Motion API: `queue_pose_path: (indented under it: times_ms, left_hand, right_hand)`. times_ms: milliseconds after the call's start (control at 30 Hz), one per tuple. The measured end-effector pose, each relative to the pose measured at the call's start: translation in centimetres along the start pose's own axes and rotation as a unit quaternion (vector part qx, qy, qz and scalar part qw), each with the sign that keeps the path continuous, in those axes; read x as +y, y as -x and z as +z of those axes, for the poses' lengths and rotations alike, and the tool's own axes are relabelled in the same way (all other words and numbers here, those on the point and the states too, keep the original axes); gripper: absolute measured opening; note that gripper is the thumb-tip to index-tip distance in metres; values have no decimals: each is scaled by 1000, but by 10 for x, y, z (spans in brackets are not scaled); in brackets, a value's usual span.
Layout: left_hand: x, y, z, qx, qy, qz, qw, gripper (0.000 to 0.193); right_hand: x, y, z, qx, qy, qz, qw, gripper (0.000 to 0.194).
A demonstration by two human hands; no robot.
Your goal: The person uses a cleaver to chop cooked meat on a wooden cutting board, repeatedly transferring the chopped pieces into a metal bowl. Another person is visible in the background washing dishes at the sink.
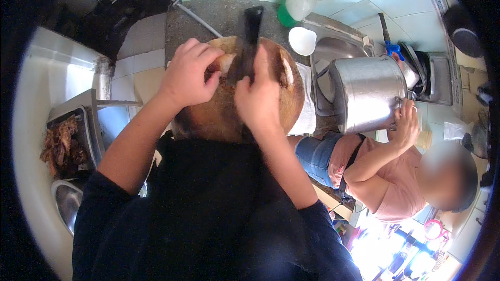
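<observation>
My left hand [195, 74] is curled around a piece of meat [225, 64] with a pale side, on the left part of a round wooden chopping board [287, 113]. My right hand [259, 97] grips a dark, broad-bladed knife [250, 35], blurred and standing close to the meat. How far the blade is from the meat I cannot tell. Another strip of meat with a white edge [288, 70] lies on the board's right side. Brown stains and small scraps mark the wood near the knife. The fingers hide part of the held piece.
A co-worker [383, 179] at the right holds a large metal pot [371, 93] tilted over the sink [340, 47]. Behind the board stand a white bowl [302, 41] and a plastic bottle [300, 2]. A metal tray [91, 136] of browned meat sits at the left.
</observation>
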State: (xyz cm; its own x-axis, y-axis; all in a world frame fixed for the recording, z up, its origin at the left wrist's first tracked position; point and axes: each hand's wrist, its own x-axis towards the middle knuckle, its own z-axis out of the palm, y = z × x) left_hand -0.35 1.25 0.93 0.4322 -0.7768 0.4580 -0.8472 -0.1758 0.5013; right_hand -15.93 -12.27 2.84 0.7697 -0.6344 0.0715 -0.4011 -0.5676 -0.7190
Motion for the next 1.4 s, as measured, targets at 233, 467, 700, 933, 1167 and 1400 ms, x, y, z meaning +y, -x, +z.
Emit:
queue_pose_path:
  times_ms: [233,467,700,933,1167,1400]
  left_hand:
    - [-9,-1,16,81,61,11,995,31]
    - [-8,2,14,54,12,-13,998,26]
    - [-1,-3,4,4,65,16,998,23]
    - [-2,-14,2,-60,48,-9,997,35]
    - [-8,-14,8,-44,80,-30,995,30]
    - [-10,-12,11,-36,47,-4,998,29]
  right_hand:
    - [1,0,-25,35,-16,-36,999,77]
    - [-3,4,-25,8,-64,-26,998,77]
    - [-15,9,-26,-32,-45,19,998,74]
    - [-22,16,-41,-36,-64,3,997,75]
    - [-27,41,-55,-34,-47,-1,998,78]
    - [-33,44,-53,-63,8,21,998,77]
